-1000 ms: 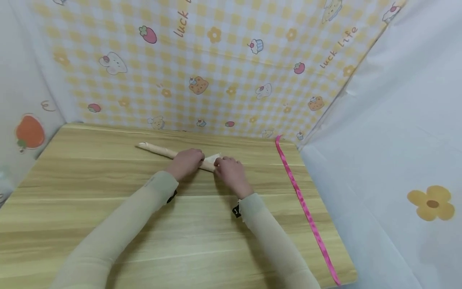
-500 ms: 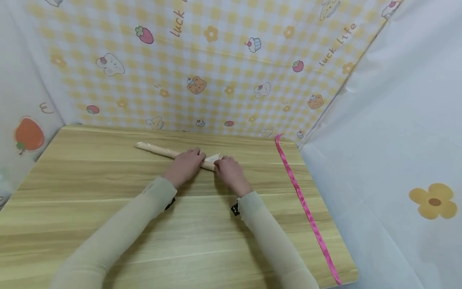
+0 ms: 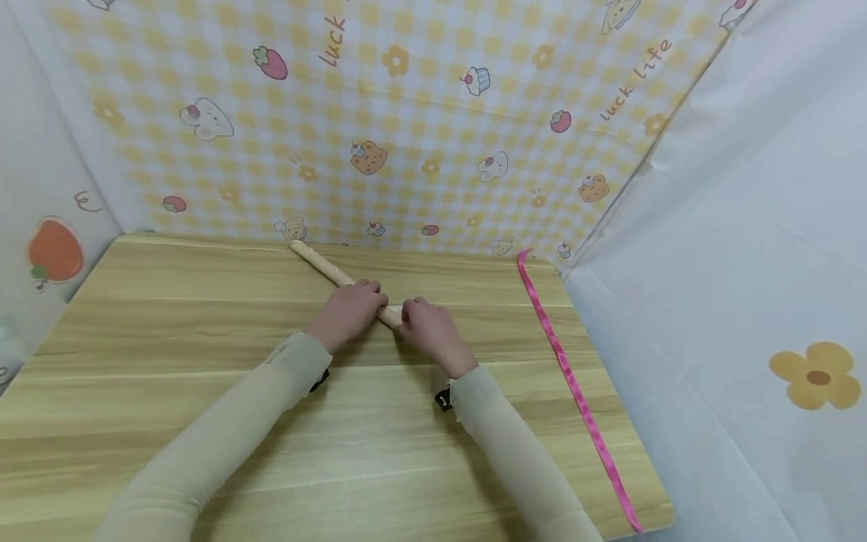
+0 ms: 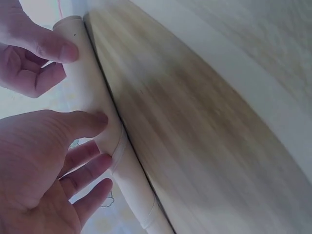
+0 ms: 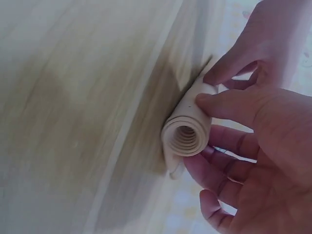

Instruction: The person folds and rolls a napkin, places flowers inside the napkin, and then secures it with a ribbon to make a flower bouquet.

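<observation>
A thin cream-coloured rolled sheet [image 3: 323, 263] slants across the back of the table. Its end in the right wrist view shows a hollow spiral of several layers, with a flap of the sheet's edge below. My left hand [image 3: 348, 310] holds the roll around its middle; in the left wrist view the thumb [image 4: 87, 124] lies on top and the fingers are curled at its far side. Closer to the near end, my right hand [image 3: 428, 325] pinches the roll between thumb [image 5: 222, 105] and fingers. In the head view the hands cover part of the roll.
A long pink ribbon [image 3: 569, 376] lies along the right side of the wood-grain table [image 3: 352, 452]. Behind the table rises a yellow checked cloth wall [image 3: 271, 150], and a white cloth [image 3: 731, 301] hangs on the right.
The roll has turned: its far end has swung up and right towards the back wall, and its near end has dipped slightly. The white flap between the hands is now mostly hidden.
</observation>
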